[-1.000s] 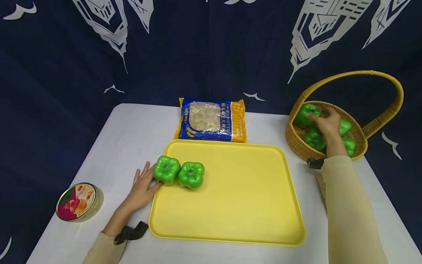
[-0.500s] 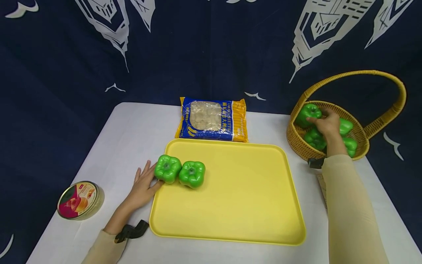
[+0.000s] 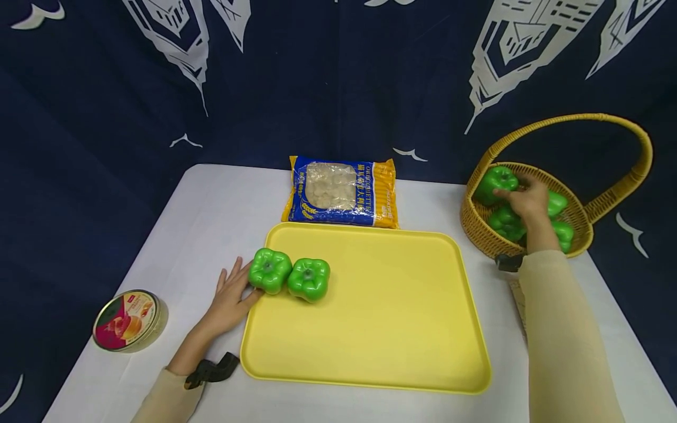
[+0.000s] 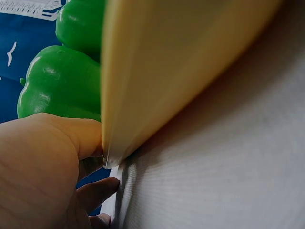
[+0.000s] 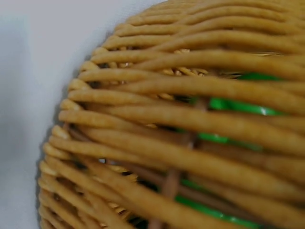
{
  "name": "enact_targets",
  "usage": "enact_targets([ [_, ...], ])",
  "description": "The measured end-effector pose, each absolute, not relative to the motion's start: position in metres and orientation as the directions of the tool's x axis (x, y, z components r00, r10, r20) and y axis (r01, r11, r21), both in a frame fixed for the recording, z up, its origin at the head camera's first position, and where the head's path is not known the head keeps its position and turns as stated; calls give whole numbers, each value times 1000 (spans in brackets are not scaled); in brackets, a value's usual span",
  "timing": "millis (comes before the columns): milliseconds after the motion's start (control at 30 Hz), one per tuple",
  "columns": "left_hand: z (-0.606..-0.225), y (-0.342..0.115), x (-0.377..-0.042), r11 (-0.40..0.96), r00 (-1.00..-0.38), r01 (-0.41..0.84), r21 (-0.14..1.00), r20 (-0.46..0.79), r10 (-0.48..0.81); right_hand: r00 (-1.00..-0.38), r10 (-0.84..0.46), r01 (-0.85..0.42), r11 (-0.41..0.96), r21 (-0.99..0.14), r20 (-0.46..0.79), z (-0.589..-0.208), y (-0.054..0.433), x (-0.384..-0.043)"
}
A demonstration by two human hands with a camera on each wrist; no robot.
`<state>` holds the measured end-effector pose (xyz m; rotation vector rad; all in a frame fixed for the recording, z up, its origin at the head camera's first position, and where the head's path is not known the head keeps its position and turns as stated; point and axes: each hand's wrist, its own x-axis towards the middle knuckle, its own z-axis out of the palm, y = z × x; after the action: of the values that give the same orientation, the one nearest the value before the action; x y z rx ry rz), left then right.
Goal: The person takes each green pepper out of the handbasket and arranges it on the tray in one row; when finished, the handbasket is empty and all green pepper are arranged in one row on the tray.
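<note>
In the head view my right hand is inside the wicker basket. Its thumb lies on the near right side of a green bell pepper, and the curled fingers are at its far right, partly hidden. Several more peppers sit around that hand. My left hand lies at the left edge of the yellow tray with fingers spread. It is beside a bell pepper that touches a second bell pepper on the tray. The left wrist view has the thumb against the tray rim.
A blue and yellow pasta bag lies behind the tray. A round tin stands on the white table at the left. The basket's tall handle arches up behind the right hand. A dark printed cloth hangs behind.
Both hands and the peppers hold nearly the same places. The whole view has shifted very slightly to the right.
</note>
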<state>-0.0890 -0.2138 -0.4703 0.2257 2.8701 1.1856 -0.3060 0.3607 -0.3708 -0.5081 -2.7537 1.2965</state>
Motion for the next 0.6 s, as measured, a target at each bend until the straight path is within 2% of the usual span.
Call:
enact_targets([
  [133, -471, -214, -89, 699, -989, 124, 704, 30, 145, -941, 331, 259, 590, -765, -63, -368, 362, -301],
  [267, -471, -213, -89, 698, -989, 126, 705, 33, 146, -931, 357, 261, 526, -810, -68, -363, 363, -294],
  [433, -471, -213, -89, 697, -989, 127, 706, 33, 147, -909, 406, 256, 374, -891, -91, -355, 361, -282],
  [600, -471, -214, -89, 696, -989, 125, 707, 32, 145, -884, 460, 168, 154, -974, -79, -349, 361, -265],
])
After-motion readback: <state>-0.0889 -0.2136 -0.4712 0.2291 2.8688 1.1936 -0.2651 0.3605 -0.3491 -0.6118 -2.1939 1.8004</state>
